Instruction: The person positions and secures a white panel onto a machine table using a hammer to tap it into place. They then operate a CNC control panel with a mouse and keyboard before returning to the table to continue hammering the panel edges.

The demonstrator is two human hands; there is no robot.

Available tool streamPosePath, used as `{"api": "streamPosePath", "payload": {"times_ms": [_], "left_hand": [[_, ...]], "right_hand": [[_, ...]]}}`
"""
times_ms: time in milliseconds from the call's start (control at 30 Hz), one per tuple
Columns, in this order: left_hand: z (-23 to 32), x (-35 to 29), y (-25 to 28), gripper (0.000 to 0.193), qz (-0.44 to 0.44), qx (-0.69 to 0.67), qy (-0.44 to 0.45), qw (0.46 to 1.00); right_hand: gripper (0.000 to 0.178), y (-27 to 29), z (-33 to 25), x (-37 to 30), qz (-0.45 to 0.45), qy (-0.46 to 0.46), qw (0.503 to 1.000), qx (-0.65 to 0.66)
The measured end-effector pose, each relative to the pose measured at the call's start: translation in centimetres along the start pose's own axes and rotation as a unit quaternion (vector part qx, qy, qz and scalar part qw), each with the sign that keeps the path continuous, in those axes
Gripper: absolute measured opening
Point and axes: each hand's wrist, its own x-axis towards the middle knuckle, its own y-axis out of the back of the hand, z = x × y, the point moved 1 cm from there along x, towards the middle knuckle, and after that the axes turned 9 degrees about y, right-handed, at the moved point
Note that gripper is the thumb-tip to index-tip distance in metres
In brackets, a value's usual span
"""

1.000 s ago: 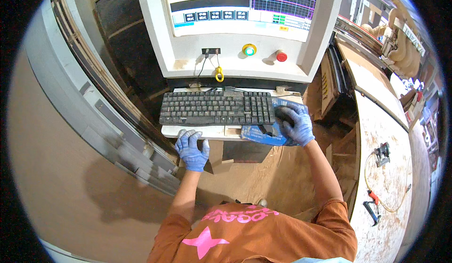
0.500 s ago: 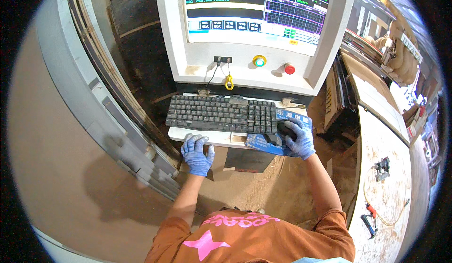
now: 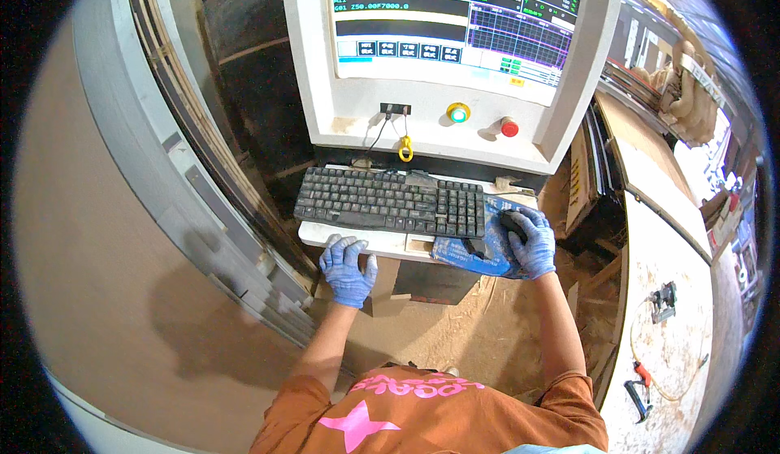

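My right hand (image 3: 533, 243), in a blue glove, is closed over a black computer mouse (image 3: 511, 225). The mouse sits on a blue printed mouse pad (image 3: 463, 251). A dusty black keyboard (image 3: 390, 202) lies just left of it on a white shelf (image 3: 325, 234). At the shelf's front left edge rests my left hand (image 3: 348, 271), also gloved in blue, its fingers spread and holding nothing. Above the keyboard stands a white control cabinet with a lit screen (image 3: 406, 32).
On the cabinet front are a green-lit button (image 3: 458, 113), a red knob (image 3: 509, 127) and a yellow clip (image 3: 405, 149) hanging from a plug. A sander (image 3: 664, 301) and an air blow gun (image 3: 640, 389) lie on the dusty right-hand board. Large panels (image 3: 106, 227) stand at left.
The whole view has shifted slightly, so the cabinet and keyboard appear further right. My right hand has slid a little to the right with the mouse. My left hand stays at the shelf edge.
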Motion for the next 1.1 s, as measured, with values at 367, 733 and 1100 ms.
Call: {"api": "streamPosePath", "payload": {"times_ms": [367,733,1100], "left_hand": [[0.2,0.2,0.0,0.031,0.007,-0.007,-0.005,1.000],[0.6,0.3,0.0,0.030,0.004,-0.003,-0.001,1.000],[0.4,0.0,-0.3,0.030,-0.008,0.002,0.001,1.000]], "right_hand": [[0.033,1.0,-1.2,0.3,0.014,0.019,1.000,0.009],[0.033,0.2,-0.8,0.2,0.041,-0.025,0.999,-0.014],[0.034,0.0,-0.8,-0.2,0.022,-0.093,0.994,-0.046]]}}
